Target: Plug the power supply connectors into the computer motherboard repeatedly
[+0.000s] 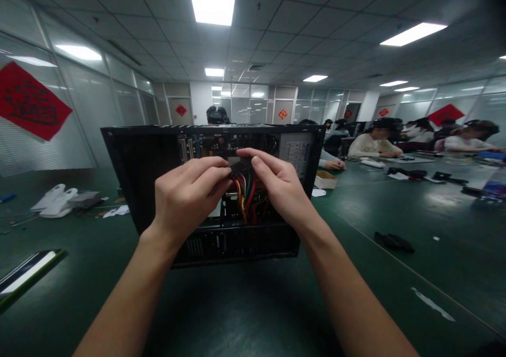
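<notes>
A black computer case [213, 241] stands in front of me with its side open. Between my hands is a black cable connector [240, 166], with a bundle of red, yellow, green and white wires [248, 196] hanging below it. My left hand [192, 191] is closed, its fingertips pinching the connector's left end. On the other side, my right hand [280, 183] curls its thumb and fingers round the right end. Behind them, a circuit board [221, 145] is partly covered by my fingers. A silver power supply [296, 156] with a label sits at the case's upper right.
On the green table [356, 272], a phone-like device [31, 278] lies near left, with white items [55, 200] behind it. To the right are a small cardboard box [326, 180], a black crumpled item [394, 242] and a white strip [432, 304]. Several people sit farther right.
</notes>
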